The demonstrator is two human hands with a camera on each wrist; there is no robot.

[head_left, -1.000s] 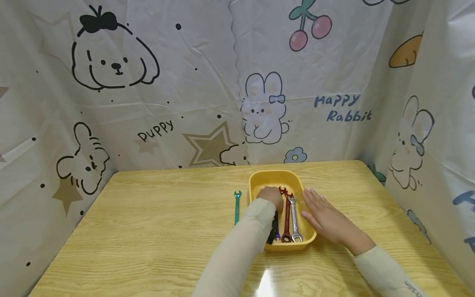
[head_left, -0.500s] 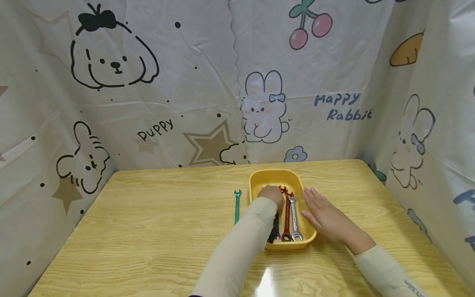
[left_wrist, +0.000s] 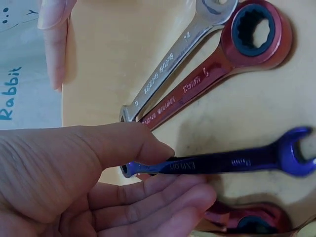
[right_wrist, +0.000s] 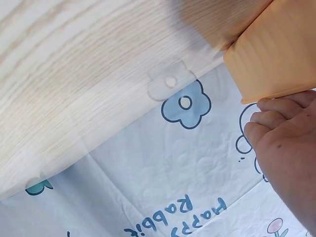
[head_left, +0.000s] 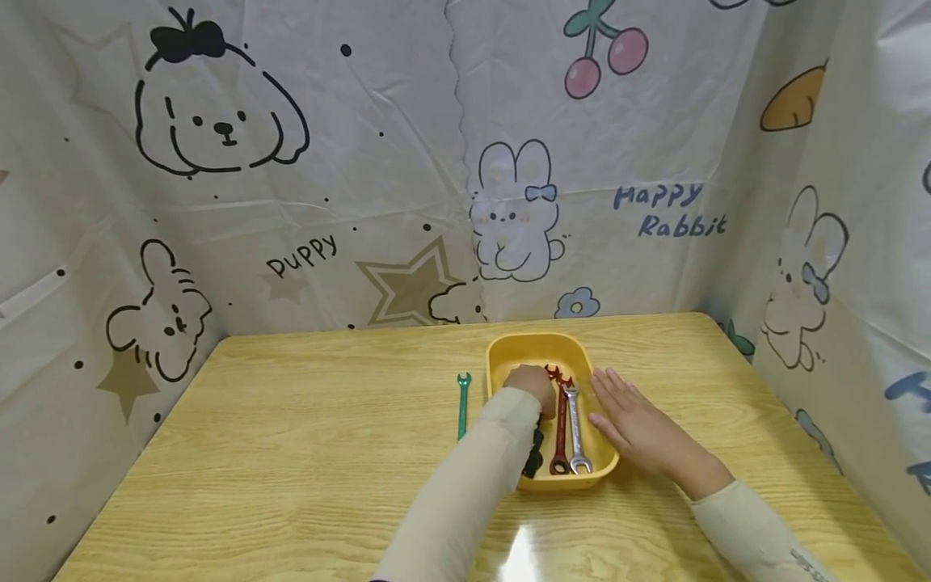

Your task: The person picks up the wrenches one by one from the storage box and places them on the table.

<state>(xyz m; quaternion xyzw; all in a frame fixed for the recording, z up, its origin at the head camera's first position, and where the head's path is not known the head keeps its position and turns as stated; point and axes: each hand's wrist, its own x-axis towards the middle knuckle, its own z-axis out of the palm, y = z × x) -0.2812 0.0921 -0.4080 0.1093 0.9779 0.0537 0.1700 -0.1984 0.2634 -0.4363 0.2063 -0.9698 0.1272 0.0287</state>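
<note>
My left hand [head_left: 532, 390] reaches down into a yellow bin [head_left: 541, 341]. In the left wrist view, its thumb and fingers pinch a purple-blue wrench [left_wrist: 222, 161] near one end, with the open jaw end pointing away from the hand. Beside it in the bin lie a silver wrench [left_wrist: 168, 66] and a red ratchet wrench [left_wrist: 197, 81], side by side. Another red ratchet wrench [left_wrist: 237, 217] shows partly below the fingers. My right hand [head_left: 643, 424] rests straight-fingered along the bin's right side wall; its fingertips lie at the rim in the right wrist view.
A green wrench [head_left: 463, 404] lies on the wooden table [head_left: 313, 420] left of the bin, its lower end hidden by my left sleeve [head_left: 465, 485]. A printed cloth [head_left: 393, 162] stands behind and at both sides of the table.
The purple wrench's lower end, visible beside the left wrist in the earlier head frames, is now out of sight there. Both hands stay in nearly the same place.
</note>
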